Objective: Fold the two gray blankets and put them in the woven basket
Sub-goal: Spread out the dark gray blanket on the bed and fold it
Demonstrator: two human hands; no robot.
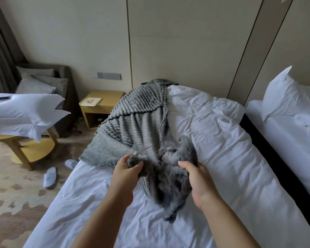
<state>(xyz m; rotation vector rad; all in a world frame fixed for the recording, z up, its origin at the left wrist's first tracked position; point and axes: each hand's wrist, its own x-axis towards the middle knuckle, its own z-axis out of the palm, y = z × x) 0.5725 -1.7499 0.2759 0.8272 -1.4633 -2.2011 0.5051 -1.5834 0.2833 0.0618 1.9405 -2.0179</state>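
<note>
A gray ribbed blanket [132, 126] lies spread along the left side of the white bed [213, 140], its far end reaching the wall. Bunched fuzzy gray fabric [172, 185] sits at its near end; I cannot tell whether this is a second blanket or the underside of the first. My left hand [126, 171] grips a corner of this fabric, where a white tag sticks out. My right hand [198, 181] grips the bunched fabric on its right side. No woven basket is in view.
A second white bed with a pillow [284, 93] stands to the right. A wooden nightstand [100, 106] is left of the bed. A round wooden table [25, 149] stacked with pillows and an armchair sit at far left. White slippers [50, 177] lie on the carpet.
</note>
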